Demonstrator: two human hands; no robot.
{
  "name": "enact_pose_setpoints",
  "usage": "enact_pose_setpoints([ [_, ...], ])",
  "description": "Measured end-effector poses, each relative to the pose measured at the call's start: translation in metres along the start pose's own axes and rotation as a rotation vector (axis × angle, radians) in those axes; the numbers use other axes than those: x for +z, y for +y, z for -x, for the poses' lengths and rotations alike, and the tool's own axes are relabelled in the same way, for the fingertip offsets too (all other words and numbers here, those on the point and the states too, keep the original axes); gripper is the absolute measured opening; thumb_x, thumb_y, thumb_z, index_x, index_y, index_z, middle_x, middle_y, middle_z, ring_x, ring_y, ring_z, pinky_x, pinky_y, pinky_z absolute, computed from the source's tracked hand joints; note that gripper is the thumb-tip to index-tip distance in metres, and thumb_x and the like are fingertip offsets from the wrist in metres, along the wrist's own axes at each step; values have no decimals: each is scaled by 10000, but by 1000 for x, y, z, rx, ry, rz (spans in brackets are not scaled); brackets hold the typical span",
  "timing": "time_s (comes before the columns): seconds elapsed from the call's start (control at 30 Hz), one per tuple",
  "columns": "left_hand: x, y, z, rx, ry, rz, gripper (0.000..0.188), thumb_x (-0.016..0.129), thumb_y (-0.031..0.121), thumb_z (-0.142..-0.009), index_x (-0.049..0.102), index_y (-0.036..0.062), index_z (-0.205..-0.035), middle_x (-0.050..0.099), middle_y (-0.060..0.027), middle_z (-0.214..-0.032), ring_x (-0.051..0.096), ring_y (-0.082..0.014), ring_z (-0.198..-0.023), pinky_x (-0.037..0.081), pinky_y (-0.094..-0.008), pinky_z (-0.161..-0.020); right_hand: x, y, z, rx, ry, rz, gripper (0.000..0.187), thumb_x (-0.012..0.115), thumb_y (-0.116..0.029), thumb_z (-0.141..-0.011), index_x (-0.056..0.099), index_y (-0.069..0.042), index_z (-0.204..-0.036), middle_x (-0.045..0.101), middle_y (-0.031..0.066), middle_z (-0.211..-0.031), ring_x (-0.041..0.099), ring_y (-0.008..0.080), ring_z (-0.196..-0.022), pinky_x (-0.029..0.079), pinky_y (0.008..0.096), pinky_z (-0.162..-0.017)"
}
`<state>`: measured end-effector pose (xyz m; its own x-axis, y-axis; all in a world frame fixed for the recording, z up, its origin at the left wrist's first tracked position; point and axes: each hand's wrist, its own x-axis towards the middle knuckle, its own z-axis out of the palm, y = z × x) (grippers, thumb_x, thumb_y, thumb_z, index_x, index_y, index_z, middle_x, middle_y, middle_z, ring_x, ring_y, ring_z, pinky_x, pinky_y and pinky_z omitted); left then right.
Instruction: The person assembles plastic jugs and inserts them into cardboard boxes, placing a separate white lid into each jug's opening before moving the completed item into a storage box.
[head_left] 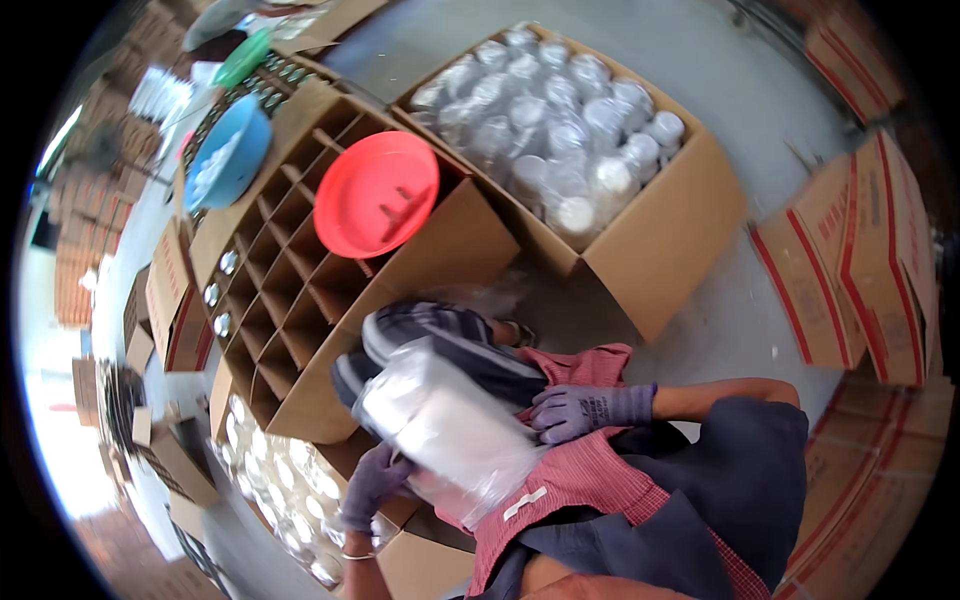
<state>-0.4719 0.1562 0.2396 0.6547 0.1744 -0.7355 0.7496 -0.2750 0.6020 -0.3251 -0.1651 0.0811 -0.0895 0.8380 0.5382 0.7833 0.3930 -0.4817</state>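
The white bundle (445,425), in clear plastic, is lying across or just above the person's lap, probably so that the striped legs (445,335) are sharing its weight; blur is hiding the contact. The gloved left hand (375,485) is apparently grasping its edge at 8 o'clock, the forearm reaching up from 6 o'clock. The gloved right hand (565,412) is resting at its 3 o'clock side, fingers curling, elbow bending outward; I cannot tell whether it is gripping. Toward 11 o'clock, the divided box (430,265) is supporting a red basin (375,185), perhaps keeping it within reach. Clear containers (560,110) are filling a box (665,250) at 1 o'clock.
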Motion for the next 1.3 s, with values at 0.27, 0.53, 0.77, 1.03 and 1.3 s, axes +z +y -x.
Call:
enact_pose_setpoints([
  [0.27,-43,-73,16,315,-101,-565,360,595,-73,-716,711,48,-1035,634,-189,-1074,620,-303,-987,538,-380,-774,-123,28,9,498,95,-19,187,558,-219,-925,606,-80,-1040,601,93,-1075,584,286,-997,455,391,-934],
  [0.53,-54,17,-38,338,350,-790,249,693,156,-797,691,37,-1015,681,-151,-1032,647,-318,-970,504,-434,-845,-257,263,211,1512,-398,855,211,546,-226,-874,671,-119,-1007,662,121,-1096,627,290,-1049,451,471,-901],
  [0.77,22,61,-101,677,208,-790,307,746,162,-708,715,135,-1012,703,-56,-1017,635,-279,-1021,450,-446,-906,-249,342,214,1891,-747,380,462,602,-256,-795,642,-118,-1235,613,102,-1304,587,287,-1188,386,516,-963],
  [1.03,39,30,-129,880,107,-756,426,640,58,-735,664,160,-1148,645,-74,-1158,596,-315,-1056,440,-480,-890,-206,355,209,1924,-938,740,415,530,-210,-924,584,-131,-1328,572,24,-1365,556,270,-1218,344,645,-949],
  [1.3,96,142,-205,835,26,-381,368,641,-62,-679,647,76,-1020,641,-112,-916,580,-336,-854,481,-428,-740,-315,237,166,1699,-381,1103,305,557,-276,-877,576,-202,-1172,640,40,-950,608,242,-991,396,495,-871],
])
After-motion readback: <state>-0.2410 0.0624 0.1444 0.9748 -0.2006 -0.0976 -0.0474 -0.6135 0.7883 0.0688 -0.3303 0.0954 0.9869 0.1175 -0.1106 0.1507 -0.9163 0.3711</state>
